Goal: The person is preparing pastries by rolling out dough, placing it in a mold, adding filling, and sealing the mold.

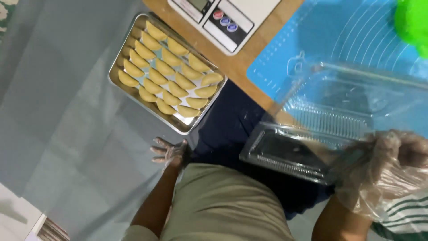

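Note:
My left hand (171, 152), in a thin clear glove, hangs with fingers spread and holds nothing. It is just below the near corner of a metal tray (129, 92) filled with rows of yellow half-moon pastries (171, 76). My right hand (392, 167), also in a clear glove, grips one edge of an open clear plastic clamshell container (294, 154) at the lower right. The container's lid (356, 100) stands raised over a blue mat. The container looks empty.
A blue silicone baking mat (352, 31) covers the wooden table (249, 60) at the upper right. A white digital kitchen scale (225, 18) sits at the top. A bright green object (412, 20) shows in the top right corner. Beige clothing (223, 205) fills the bottom centre.

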